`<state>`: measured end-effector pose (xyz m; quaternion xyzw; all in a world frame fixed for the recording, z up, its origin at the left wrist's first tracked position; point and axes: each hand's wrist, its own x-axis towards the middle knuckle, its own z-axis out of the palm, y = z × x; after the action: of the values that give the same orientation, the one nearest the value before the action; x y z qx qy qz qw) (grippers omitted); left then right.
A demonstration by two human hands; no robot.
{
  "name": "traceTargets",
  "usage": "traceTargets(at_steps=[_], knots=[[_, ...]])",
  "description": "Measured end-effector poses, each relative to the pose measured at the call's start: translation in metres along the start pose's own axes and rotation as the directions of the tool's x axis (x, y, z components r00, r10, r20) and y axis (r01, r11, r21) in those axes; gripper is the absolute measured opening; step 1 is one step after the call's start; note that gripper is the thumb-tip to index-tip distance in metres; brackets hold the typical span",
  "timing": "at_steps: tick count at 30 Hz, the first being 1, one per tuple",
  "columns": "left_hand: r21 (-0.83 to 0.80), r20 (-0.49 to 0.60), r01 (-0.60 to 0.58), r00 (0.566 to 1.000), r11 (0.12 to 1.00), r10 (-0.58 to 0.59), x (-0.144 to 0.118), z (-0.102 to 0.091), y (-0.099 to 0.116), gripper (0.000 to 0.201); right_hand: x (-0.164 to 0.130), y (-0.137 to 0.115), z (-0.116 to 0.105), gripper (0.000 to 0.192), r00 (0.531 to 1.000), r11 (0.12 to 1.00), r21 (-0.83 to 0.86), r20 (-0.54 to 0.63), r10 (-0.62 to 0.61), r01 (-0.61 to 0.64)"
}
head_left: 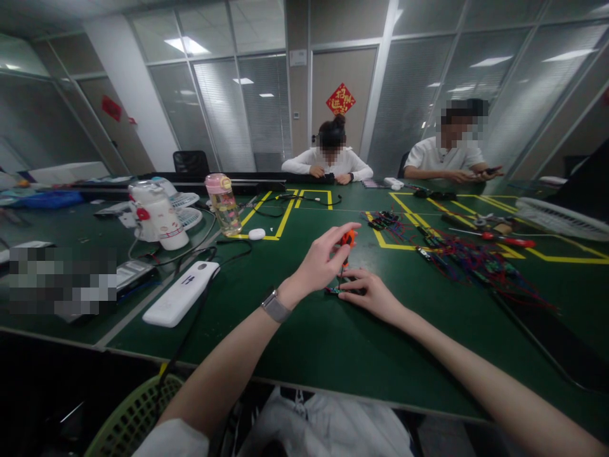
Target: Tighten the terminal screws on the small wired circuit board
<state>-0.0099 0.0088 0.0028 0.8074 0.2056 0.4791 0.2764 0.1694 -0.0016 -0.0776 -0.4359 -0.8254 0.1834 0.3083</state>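
My left hand, with a watch on its wrist, is closed around the orange handle of a screwdriver. The screwdriver stands roughly upright, its dark shaft pointing down at a small green circuit board on the table. My right hand grips the board's right side with its fingertips, close beside the shaft. Fingers hide much of the board, so I cannot tell exactly where the screwdriver's tip meets it.
On the green table, a pile of wired boards lies to the right near a red-handled screwdriver. To the left are a white power bank-like device, a white bottle and a pink-lidded bottle. Two people sit opposite.
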Motion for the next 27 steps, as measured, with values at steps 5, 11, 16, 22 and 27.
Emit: traceTargets(at_steps=[5,11,16,22,27], knots=[[0.204,-0.103,-0.055,0.992,0.977,0.077,0.0,0.0048,0.0048,0.034,0.0003,-0.0002,-0.0006,0.017,1.0,1.0,0.007,-0.006,-0.006,0.006],[0.263,-0.156,-0.06,0.982,0.963,0.104,0.0005,0.0068,0.0053,0.029,0.0006,0.0018,0.0003,0.016,1.0,1.0,-0.001,0.006,0.0,0.0],[0.181,-0.154,-0.043,0.985,0.983,0.071,0.0012,0.002,-0.0008,0.031,-0.0002,0.0008,-0.0001,0.017,1.0,1.0,0.01,0.0,-0.012,0.012],[0.235,-0.236,-0.014,0.969,0.972,0.071,0.0006,0.0002,-0.0008,0.021,-0.0004,-0.0005,-0.0003,0.017,1.0,1.0,0.008,-0.007,0.003,-0.003],[0.171,-0.132,-0.026,0.99,0.985,0.049,0.0019,-0.002,0.0007,0.028,-0.0001,-0.0003,-0.0002,0.016,1.0,1.0,-0.003,0.003,0.001,-0.001]])
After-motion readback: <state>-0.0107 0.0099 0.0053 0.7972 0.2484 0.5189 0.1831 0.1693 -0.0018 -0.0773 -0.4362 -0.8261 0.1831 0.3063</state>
